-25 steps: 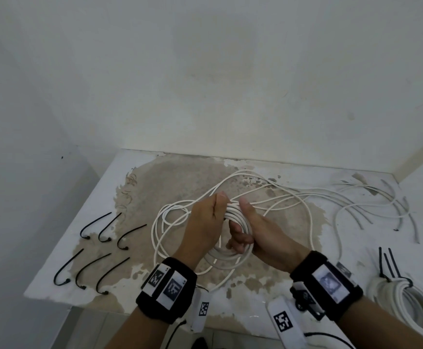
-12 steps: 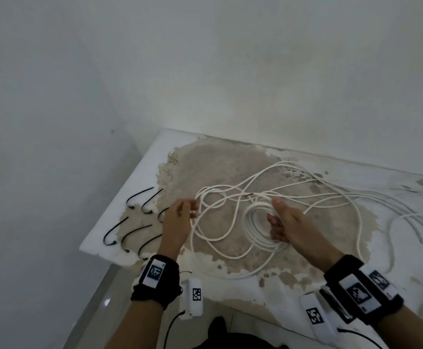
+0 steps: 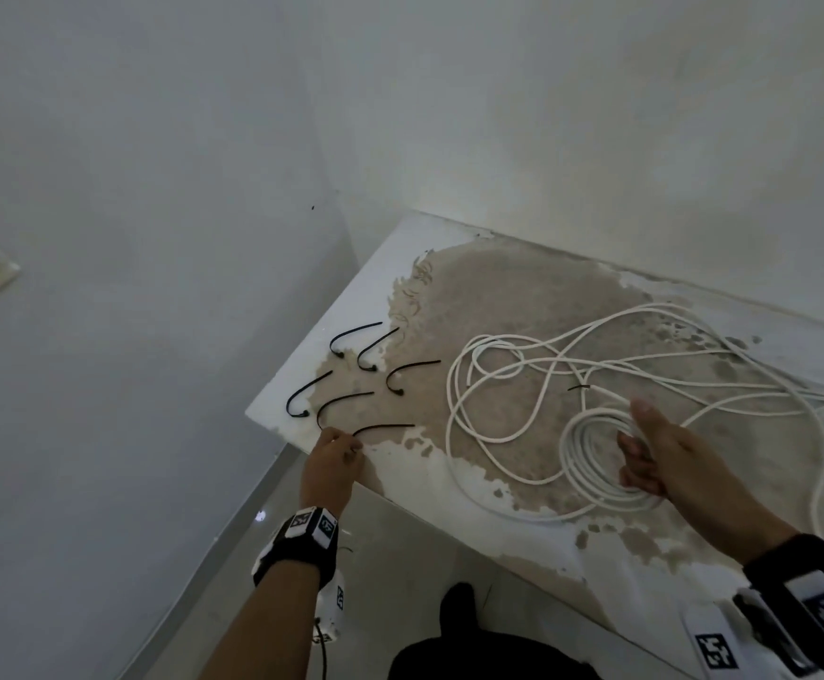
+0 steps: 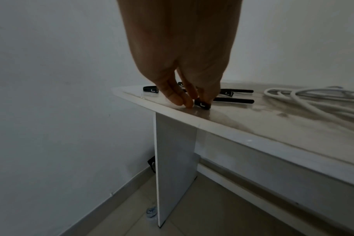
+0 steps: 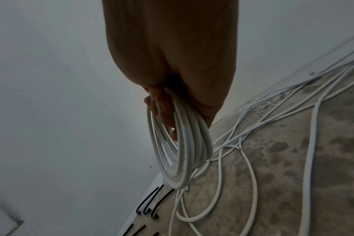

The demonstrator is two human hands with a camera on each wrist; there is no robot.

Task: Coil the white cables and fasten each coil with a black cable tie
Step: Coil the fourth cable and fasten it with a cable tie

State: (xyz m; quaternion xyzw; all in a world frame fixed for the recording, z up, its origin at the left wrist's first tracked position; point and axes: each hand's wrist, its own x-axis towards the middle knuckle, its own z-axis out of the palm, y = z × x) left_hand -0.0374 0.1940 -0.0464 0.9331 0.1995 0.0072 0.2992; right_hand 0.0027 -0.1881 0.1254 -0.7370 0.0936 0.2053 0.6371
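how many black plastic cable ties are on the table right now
6, all near the table's left edge: three in the far row, three nearer, the nearest pinched by the left hand.

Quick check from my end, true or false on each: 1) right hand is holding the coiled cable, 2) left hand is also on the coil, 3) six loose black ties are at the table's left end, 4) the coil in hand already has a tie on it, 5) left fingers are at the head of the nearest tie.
1) True. The right hand grips the coil of white cable.
2) False. The left hand is away from the coil, at the table edge by the ties.
3) True. Six black ties lie there.
4) False. No tie shows around that coil in either view of it.
5) True. The left fingers touch the head of the nearest tie; a firm pinch is not clear.
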